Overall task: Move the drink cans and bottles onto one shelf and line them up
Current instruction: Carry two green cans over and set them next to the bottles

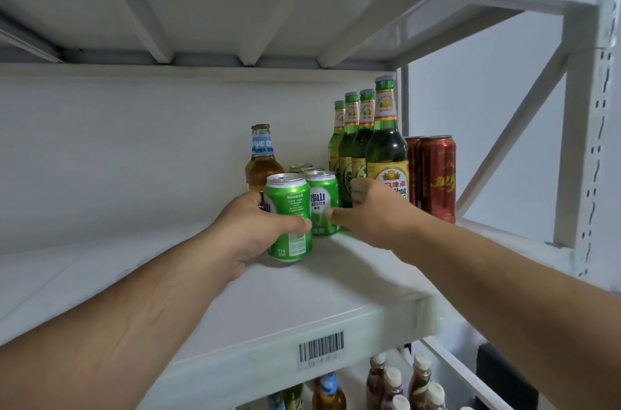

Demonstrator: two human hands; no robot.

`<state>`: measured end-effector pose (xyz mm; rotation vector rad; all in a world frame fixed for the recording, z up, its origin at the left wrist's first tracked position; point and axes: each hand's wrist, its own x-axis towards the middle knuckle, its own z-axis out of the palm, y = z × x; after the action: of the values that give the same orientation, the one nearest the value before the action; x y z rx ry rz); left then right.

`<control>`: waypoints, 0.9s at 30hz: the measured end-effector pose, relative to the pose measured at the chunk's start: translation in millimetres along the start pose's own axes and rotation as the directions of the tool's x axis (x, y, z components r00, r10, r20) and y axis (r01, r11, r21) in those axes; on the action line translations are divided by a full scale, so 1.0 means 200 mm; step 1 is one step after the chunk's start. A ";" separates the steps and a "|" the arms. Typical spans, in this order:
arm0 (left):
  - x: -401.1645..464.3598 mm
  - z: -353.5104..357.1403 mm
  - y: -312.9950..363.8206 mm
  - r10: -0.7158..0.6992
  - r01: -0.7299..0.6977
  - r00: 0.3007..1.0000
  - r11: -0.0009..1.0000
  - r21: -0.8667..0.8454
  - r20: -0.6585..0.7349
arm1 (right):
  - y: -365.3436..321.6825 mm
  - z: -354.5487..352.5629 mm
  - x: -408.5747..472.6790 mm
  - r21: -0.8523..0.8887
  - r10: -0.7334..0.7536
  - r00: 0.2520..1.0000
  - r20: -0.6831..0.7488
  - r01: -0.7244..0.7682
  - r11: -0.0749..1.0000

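Observation:
My left hand grips a green can that stands on the white shelf, at the front of a row of several green cans. My right hand reaches in beside that row, its thumb against the second can and its curled fingers hidden behind the cans. To the right stand several green glass bottles in a row, then red cans. Two amber bottles stand behind the green cans on the left.
The shelf's left half is bare white board. A barcode label is stuck on its front edge. Below, a lower shelf holds several more bottles. White uprights and diagonal braces frame the right side.

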<state>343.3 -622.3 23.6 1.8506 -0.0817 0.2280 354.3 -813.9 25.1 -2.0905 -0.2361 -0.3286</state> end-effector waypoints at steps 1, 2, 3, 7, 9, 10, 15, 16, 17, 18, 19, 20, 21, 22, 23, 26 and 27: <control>-0.01 0.01 0.02 -0.006 0.006 1.000 1.000 0.004 -0.007 | 0.00 -0.04 -0.02 -0.009 -0.017 0.999 0.031 0.017 1.000; -0.01 0.03 0.04 -0.014 0.014 1.000 1.000 0.005 -0.015 | 0.02 -0.08 -0.04 -0.012 -0.034 0.997 0.065 0.034 0.999; -0.01 0.06 0.05 -0.020 0.020 1.000 1.000 0.007 -0.018 | 0.02 -0.12 -0.06 -0.011 -0.048 0.995 0.093 0.049 0.999; -0.01 0.20 0.08 -0.033 0.035 0.998 0.999 0.031 -0.056 | 0.07 -0.26 -0.12 -0.025 -0.116 0.980 0.163 0.122 0.992; 0.01 0.27 0.08 -0.042 0.046 0.995 0.998 0.042 -0.086 | 0.09 -0.29 -0.12 -0.021 -0.145 0.972 0.182 0.152 0.988; 0.02 0.30 0.07 -0.046 0.050 0.994 0.998 0.047 -0.097 | 0.10 -0.30 -0.12 -0.022 -0.148 0.970 0.192 0.155 0.988; 0.05 0.41 0.07 -0.042 0.053 0.988 0.996 0.075 -0.150 | 0.13 -0.33 -0.15 -0.037 -0.197 0.953 0.229 0.211 0.977; 0.05 0.42 0.07 -0.048 0.061 0.986 0.995 0.080 -0.157 | 0.13 -0.33 -0.15 -0.021 -0.206 0.951 0.232 0.217 0.976; 0.05 0.44 0.08 -0.052 0.066 0.986 0.994 0.083 -0.160 | 0.14 -0.33 -0.15 -0.007 -0.218 0.945 0.245 0.227 0.974; 0.06 0.45 0.07 -0.061 0.075 0.984 0.994 0.084 -0.166 | 0.14 -0.34 -0.16 0.009 -0.231 0.937 0.261 0.237 0.971; 0.07 0.46 0.07 -0.062 0.077 0.983 0.993 0.085 -0.172 | 0.15 -0.34 -0.16 0.021 -0.231 0.933 0.275 0.235 0.972; 0.07 0.47 0.07 -0.060 0.077 0.982 0.993 0.087 -0.178 | 0.16 -0.35 -0.16 0.033 -0.230 0.930 0.286 0.231 0.972; 0.08 0.47 0.06 -0.059 0.077 0.981 0.993 0.092 -0.183 | 0.17 -0.36 -0.16 0.040 -0.230 0.927 0.296 0.228 0.973; 0.08 0.47 0.06 -0.063 0.083 0.981 0.992 0.099 -0.185 | 0.18 -0.36 -0.16 0.050 -0.234 0.925 0.300 0.229 0.972; 0.09 0.47 0.06 -0.066 0.087 0.980 0.990 0.108 -0.190 | 0.17 -0.36 -0.16 0.056 -0.239 0.923 0.301 0.234 0.971; 0.08 0.48 0.08 -0.059 0.088 0.977 0.987 0.134 -0.204 | 0.18 -0.38 -0.18 0.076 -0.251 0.920 0.302 0.239 0.968; 0.07 0.48 0.08 -0.055 0.086 0.976 0.987 0.138 -0.208 | 0.18 -0.38 -0.18 0.075 -0.254 0.919 0.303 0.242 0.967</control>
<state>365.0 -718.4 15.7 1.9618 0.1466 0.3813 319.7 -898.7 22.0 -2.0720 -0.6957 -0.1403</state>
